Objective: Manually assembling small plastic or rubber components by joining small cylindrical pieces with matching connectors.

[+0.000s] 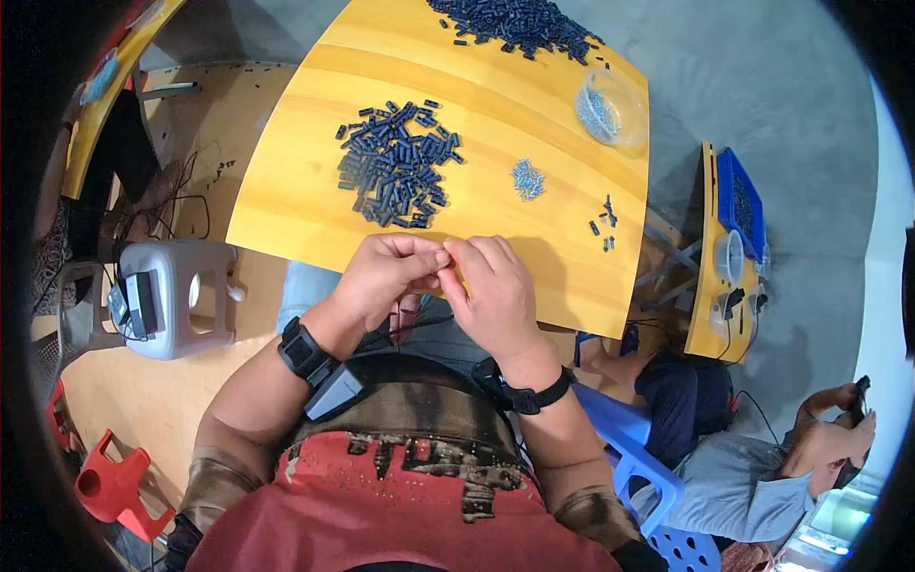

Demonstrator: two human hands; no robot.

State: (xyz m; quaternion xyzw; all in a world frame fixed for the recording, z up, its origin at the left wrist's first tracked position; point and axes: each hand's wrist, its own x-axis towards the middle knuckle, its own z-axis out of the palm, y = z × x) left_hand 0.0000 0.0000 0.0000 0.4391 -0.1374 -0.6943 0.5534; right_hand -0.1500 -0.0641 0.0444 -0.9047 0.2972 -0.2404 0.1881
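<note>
My left hand (393, 271) and my right hand (498, 294) meet at the near edge of the yellow table (324, 205). Thumbs and fingertips of both are pinched together, almost touching; whatever is between them is hidden or too small to name. Just beyond the left hand lies a loose pile of short black plastic pieces (396, 167). A small heap of silvery screws (527, 180) sits farther right, beyond the right hand. Several black pieces (595, 229) and small metal bits lie apart near the table's right edge.
A larger black heap (519, 27) covers the far end, beside a clear bowl (624, 124) holding screws. A grey stool (176, 315) stands left, a red stool (119, 486) lower left. At right are a blue chair (634, 453), a seated person (739, 491) and another table with a blue tray (739, 205).
</note>
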